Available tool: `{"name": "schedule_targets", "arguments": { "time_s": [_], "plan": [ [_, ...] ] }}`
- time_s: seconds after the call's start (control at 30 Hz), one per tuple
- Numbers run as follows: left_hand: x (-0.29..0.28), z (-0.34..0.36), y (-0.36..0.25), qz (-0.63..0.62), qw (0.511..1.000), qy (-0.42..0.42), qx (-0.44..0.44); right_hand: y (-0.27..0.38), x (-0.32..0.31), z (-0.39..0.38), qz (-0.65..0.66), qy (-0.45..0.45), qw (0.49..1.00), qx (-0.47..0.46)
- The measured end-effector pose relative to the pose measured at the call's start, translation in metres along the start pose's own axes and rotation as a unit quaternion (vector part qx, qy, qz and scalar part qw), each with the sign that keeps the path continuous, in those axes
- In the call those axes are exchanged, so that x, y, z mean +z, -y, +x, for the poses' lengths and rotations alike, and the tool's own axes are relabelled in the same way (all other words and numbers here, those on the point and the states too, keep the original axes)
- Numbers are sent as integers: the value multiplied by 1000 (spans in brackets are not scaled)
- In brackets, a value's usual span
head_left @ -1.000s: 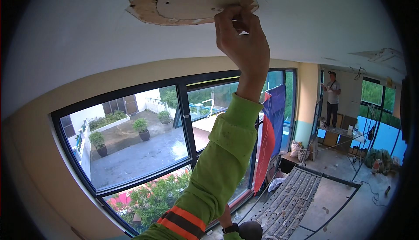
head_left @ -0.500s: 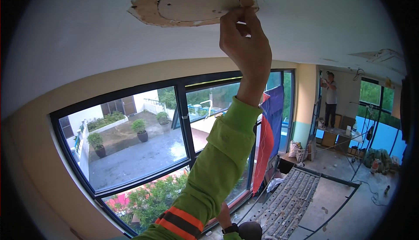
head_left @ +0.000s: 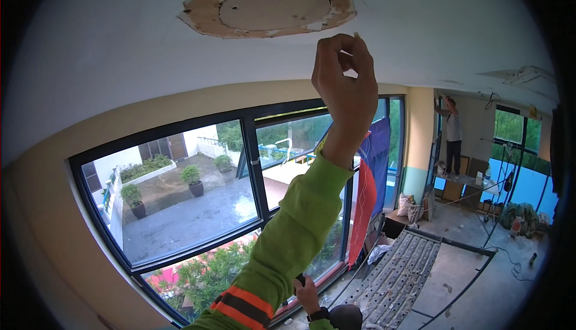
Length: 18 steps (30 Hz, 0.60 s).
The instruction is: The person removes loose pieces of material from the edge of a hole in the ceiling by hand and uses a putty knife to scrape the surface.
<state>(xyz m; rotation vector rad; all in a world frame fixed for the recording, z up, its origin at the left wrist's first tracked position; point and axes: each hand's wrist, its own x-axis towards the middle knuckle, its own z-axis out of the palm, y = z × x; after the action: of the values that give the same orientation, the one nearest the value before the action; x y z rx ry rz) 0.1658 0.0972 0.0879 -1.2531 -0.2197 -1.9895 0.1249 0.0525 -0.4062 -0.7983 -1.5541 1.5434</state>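
Observation:
My left hand (head_left: 345,84), in a green sleeve, is raised just below a round ceiling patch (head_left: 273,6) with rough tan edges. Its fingers are pinched on a small pale scrap (head_left: 356,35), which pokes up past the fingertips and is apart from the patch. Low in the picture, beside the window, my right hand (head_left: 308,294), with a black watch at the wrist, is closed on a dark object (head_left: 300,279) that I cannot make out, partly hidden behind my left sleeve.
Large black-framed windows (head_left: 168,123) span the wall, with red-and-blue fabric (head_left: 366,198) hanging at their right. A perforated metal platform (head_left: 396,270) lies below. A co-worker (head_left: 454,132) stands on a plank (head_left: 465,180), arms raised. Cables, sacks (head_left: 408,207) and bundled material (head_left: 522,219) are on the right.
My left hand has come down from the ceiling patch, holding a pale scrap. My right hand has risen slightly, showing a dark object in it. The co-worker's arms have gone up.

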Motion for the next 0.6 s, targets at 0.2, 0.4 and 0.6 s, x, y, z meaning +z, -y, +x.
{"name": "schedule_targets", "arguments": {
  "time_s": [0.2, 0.4, 0.6],
  "plan": [
    [-4, 13, -1, -40, 997, -10, -59, -35, 3, 14, 34, 15, 999, 10],
    [-10, 19, 6, 2, 999, -27, -36, -45, 6, 17, 40, 9, 999, 13],
    [-8, 28, 16, 37, 993, -55, 98, -31, 4, 13, 41, 6, 999, 17]
  ]
}}
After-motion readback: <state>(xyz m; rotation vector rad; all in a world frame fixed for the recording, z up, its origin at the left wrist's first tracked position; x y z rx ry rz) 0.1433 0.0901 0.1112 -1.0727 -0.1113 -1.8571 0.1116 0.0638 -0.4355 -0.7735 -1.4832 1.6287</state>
